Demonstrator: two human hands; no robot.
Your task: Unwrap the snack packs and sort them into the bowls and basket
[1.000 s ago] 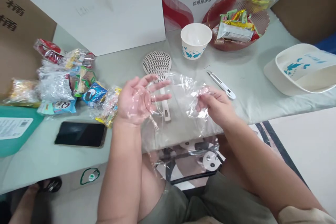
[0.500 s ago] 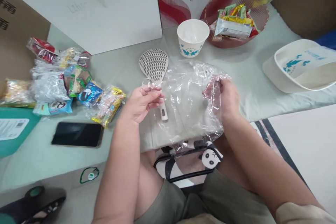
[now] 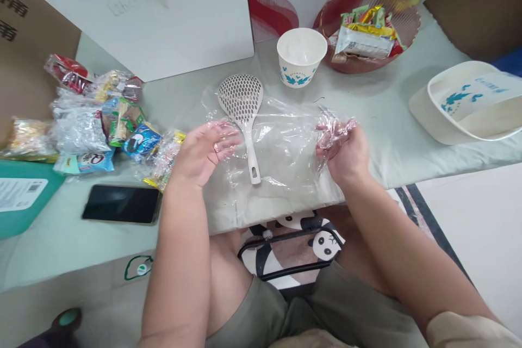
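Note:
A clear, crinkled plastic bag (image 3: 287, 147) is spread between my two hands just over the table's front edge. Loosely curved, the fingers of my left hand (image 3: 206, 149) hold its left side, with film lying over them. At the other side my right hand (image 3: 346, 149) is closed on bunched film. Between the hands, nearer the left, lies a light grey skimmer (image 3: 241, 99) with a perforated head and a slotted handle. Film overlaps the skimmer in part. A white paper cup (image 3: 299, 68) with blue leaf print stands behind the bag.
Wrapped snacks (image 3: 79, 128) are heaped at the left, with a black phone (image 3: 121, 204) in front of them. A pink bowl (image 3: 345, 62) of snacks stands at the back right. A white container (image 3: 426, 111) sits far right. Boxes (image 3: 183, 16) line the back.
My left hand has moved left and its fingers have spread, drawing the bag wider. The film has shifted left over the skimmer, and its lower edge no longer hangs over the table edge.

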